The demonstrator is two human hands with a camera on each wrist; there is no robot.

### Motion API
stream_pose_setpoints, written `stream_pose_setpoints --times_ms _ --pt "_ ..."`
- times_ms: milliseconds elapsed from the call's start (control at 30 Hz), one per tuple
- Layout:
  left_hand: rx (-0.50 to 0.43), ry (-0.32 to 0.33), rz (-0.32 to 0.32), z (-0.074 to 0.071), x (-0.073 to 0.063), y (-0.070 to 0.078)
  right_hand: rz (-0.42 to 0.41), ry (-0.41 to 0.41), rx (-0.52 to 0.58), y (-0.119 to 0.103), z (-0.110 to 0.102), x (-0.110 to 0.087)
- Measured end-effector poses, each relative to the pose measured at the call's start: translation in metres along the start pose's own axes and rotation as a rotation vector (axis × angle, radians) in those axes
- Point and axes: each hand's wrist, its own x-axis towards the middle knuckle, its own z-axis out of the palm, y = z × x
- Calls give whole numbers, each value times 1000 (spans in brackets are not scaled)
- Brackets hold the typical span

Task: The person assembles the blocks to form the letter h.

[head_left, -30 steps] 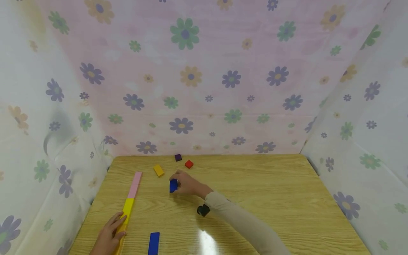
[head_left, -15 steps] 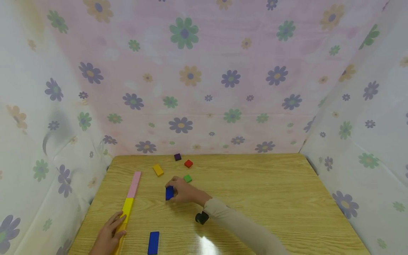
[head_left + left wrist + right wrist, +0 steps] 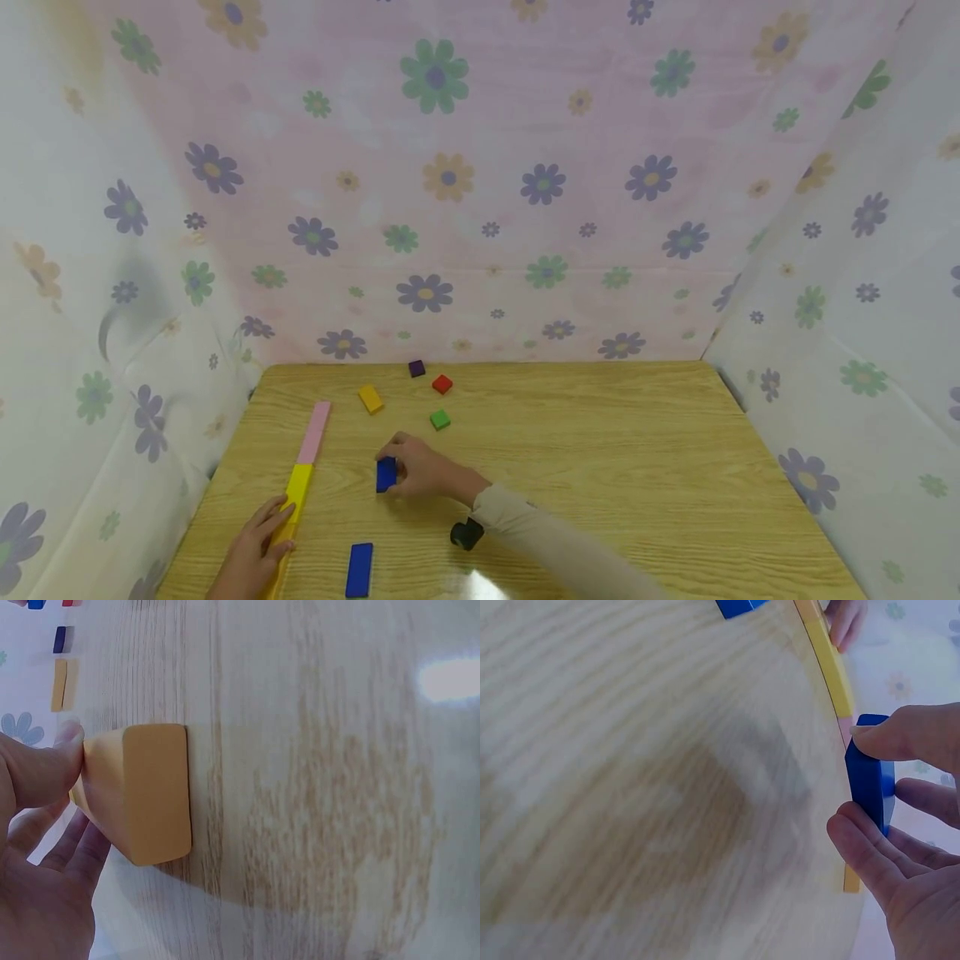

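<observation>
While the right hand [image 3: 426,468] pinches a blue block [image 3: 386,475] between its thumb and fingers, the left hand [image 3: 251,554] straddles a straight row at the left of the wooden table [image 3: 600,467], its thumb and fingers clamped on the two sides of the orange block [image 3: 157,795] at the near end. Beyond that in the row come a yellow block [image 3: 298,487] and a pink block [image 3: 313,433], lined up end to end. The pinched block is to the right of the row, apart from it; whether it touches the tabletop I cannot tell. Nearer the person, a second blue block [image 3: 359,570] lies flat, between the two hands. Past the right hand lie a green block [image 3: 440,419], a red block [image 3: 442,384], a purple block [image 3: 417,368] and a small amber block [image 3: 371,399], all apart from one another.
</observation>
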Motion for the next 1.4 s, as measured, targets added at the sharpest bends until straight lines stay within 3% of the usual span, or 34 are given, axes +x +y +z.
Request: stream_pose_setpoints --times_ms 233,667,867,1400 --pt "-1 -9 -26 0 0 3 -12 -5 -8 -3 15 -1" --pt "1 -16 -23 -2 -1 5 -19 -27 52 -11 33 -4" --pt "-14 -31 -51 -3 -1 6 -28 -39 102 -14 40 -6" --pt "-20 -20 -36 -2 -1 4 -49 -26 123 -14 64 -8"
